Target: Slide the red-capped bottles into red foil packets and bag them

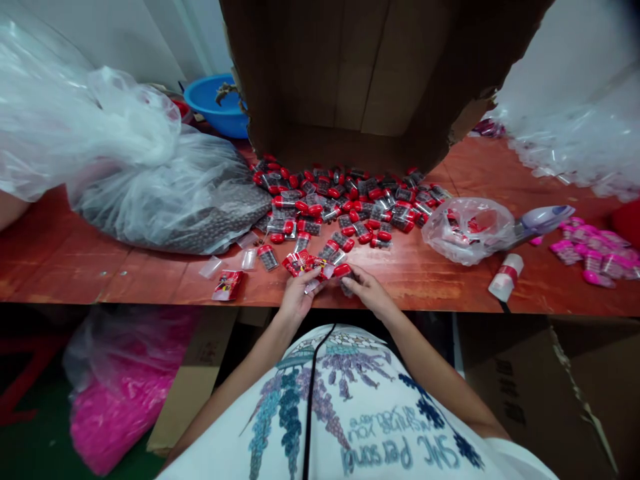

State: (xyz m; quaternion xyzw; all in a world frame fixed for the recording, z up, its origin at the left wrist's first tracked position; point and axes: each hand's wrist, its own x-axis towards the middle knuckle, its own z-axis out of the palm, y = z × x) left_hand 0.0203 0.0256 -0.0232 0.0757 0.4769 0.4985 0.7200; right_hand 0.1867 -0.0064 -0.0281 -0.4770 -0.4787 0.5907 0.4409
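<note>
At the table's front edge, my left hand (300,293) is closed on some red printed labels (299,263), which fan out above its fingers. Close beside it, my right hand (367,290) grips a small clear bottle with a red cap (342,270), brought up against the labels. Its lower part is mostly covered by my fingers. Just beyond both hands spreads a pile of similar red-capped bottles (345,193) filled with dark beads. To the left lie a stack of red labels (229,285) and a loose clear container (249,259).
A large cardboard box (370,80) opens behind the pile. On the left sit a bag of dark beads (170,207) and a blue basin (215,107). Rightward are a plastic bag (467,230), a white roll (506,277) and pink bottles (600,253).
</note>
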